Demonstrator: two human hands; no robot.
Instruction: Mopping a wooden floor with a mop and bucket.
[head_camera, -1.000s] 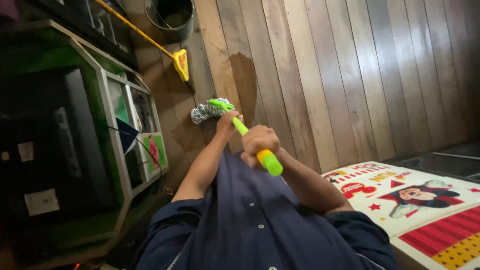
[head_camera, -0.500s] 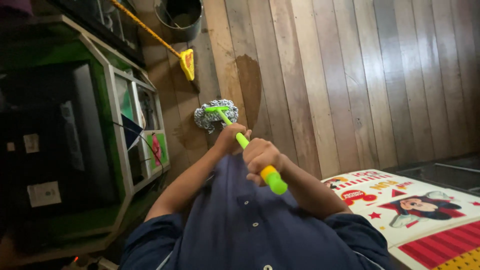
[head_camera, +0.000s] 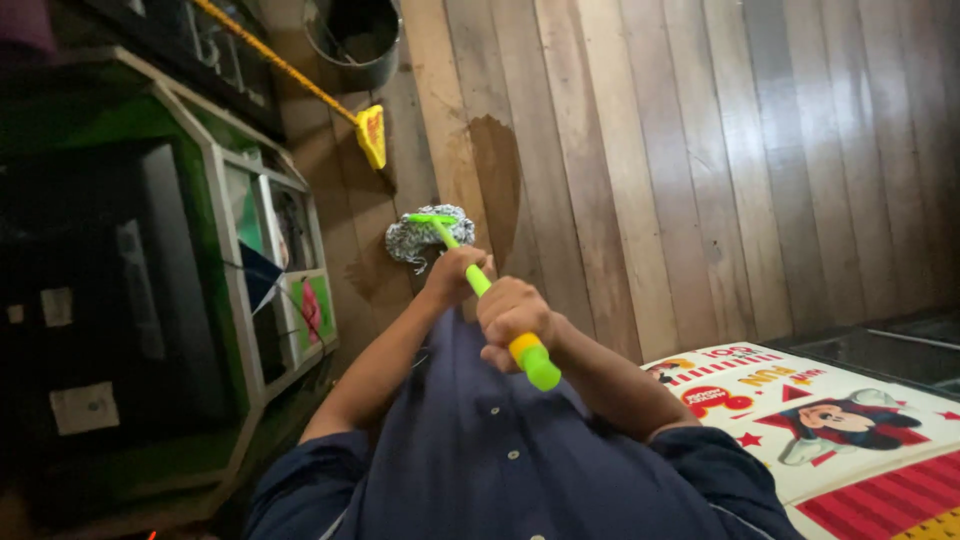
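Head view: both fists clamped on green mop handle (head_camera: 478, 283), right hand (head_camera: 512, 318) near end, left hand (head_camera: 455, 273) lower, mop head (head_camera: 425, 235) on floorboards (head_camera: 640, 180) at 11 o'clock; best kept flat, strokes overlapping damp patch (head_camera: 497, 165).

The mop (head_camera: 470, 275) handle is hidden inside both fists. Beyond the grip, the bucket (head_camera: 352, 40) and broom (head_camera: 300, 85) handle are cut off by the top edge; shelf (head_camera: 270, 260) contents are too dim to tell.

Mop (head_camera: 478, 283): bright green handle with a yellow band near its end, slanting from frame centre up-left; grey-white string head (head_camera: 421, 237) resting on the wooden plank floor.
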